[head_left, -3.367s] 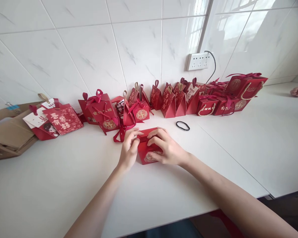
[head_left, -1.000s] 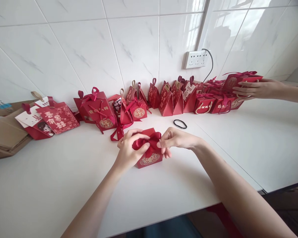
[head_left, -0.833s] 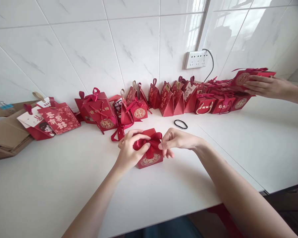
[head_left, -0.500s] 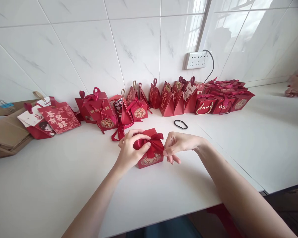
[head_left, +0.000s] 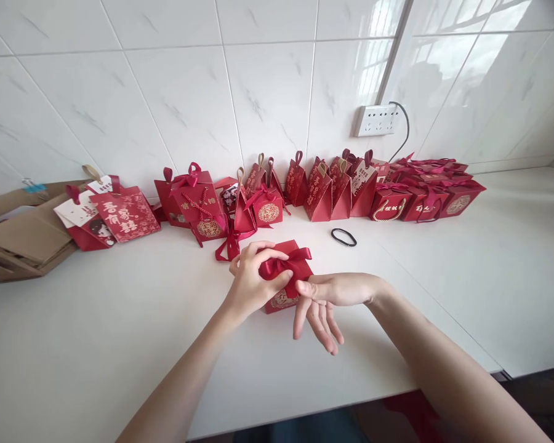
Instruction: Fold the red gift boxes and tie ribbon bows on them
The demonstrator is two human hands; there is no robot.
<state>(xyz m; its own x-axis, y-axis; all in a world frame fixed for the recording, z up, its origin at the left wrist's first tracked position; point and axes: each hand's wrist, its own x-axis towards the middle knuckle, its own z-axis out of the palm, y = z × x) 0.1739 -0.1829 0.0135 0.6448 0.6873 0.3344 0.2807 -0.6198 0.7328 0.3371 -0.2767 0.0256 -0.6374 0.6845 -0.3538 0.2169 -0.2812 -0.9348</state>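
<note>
Red card makes up the small box (head_left: 303, 269) standing on the white tabletop (head_left: 120, 344) right in front of the person, nearer the table's edge than the row of gift boxes along the wall. Its gold medallion (head_left: 282, 300) is half covered, so I can't read it. On a ribboned box (head_left: 268, 213) behind, the round gold seal seems to say 金榜题名, and a flowery red card (head_left: 127, 215) off to one side reads 吾家有囍.

Glossy satin forms the ribbon bow (head_left: 292, 265) across the box's top, its loops rounded. Behind it stand tent-shaped cartons (head_left: 321, 192) with fabric loops at their peaks; one squat carton (head_left: 389, 208) wears a twisted cord handle. Brown corrugated cardboard (head_left: 32, 243) lies at the far end, and a black elastic band (head_left: 344, 237) sits by itself.

The left hand (head_left: 255, 277) curls over the box, thumb and forefinger closed on the bow. The right hand (head_left: 329, 298) hangs loose, fingers spread downward, its thumb before the box; whether it touches, I can't tell.
</note>
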